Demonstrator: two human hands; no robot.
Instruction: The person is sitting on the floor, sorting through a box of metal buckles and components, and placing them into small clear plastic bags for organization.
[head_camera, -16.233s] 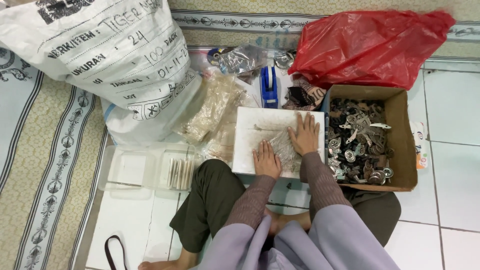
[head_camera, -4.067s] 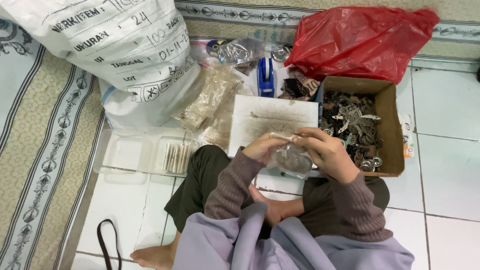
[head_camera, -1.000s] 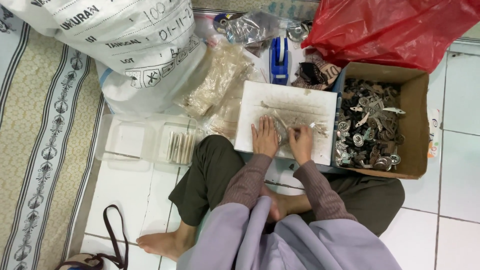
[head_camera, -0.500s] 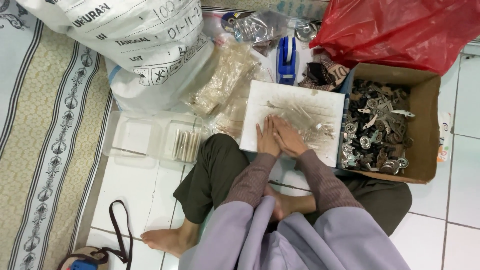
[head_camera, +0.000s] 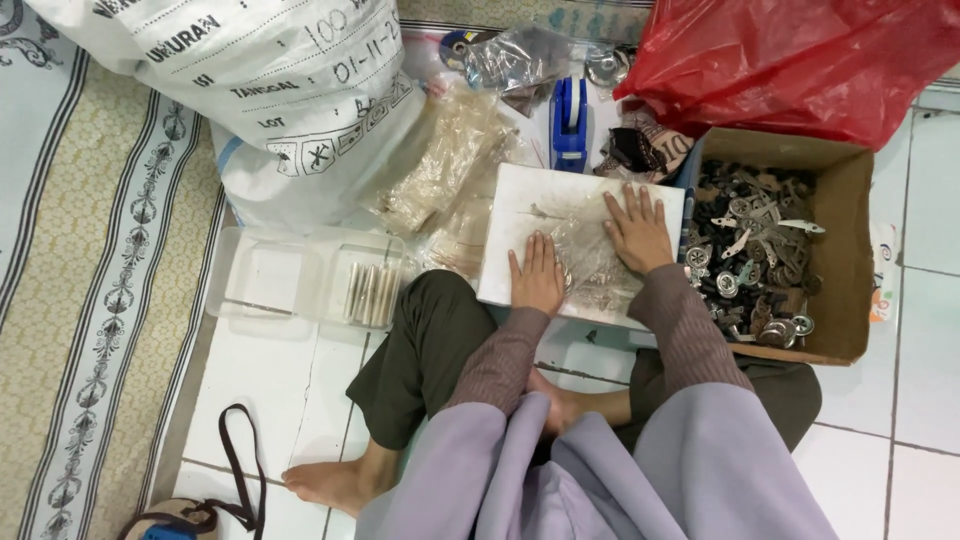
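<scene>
Huge white printed sack up top, with a red plastic bag to its right and a cardboard box full of metal parts below that. A white board sits on the person's lap, clear plastic pouch lying on it. Left hand and right hand are both flat, fingers spread, pressing the pouch down without gripping it. There's a blue tape dispenser just above the board.
</scene>
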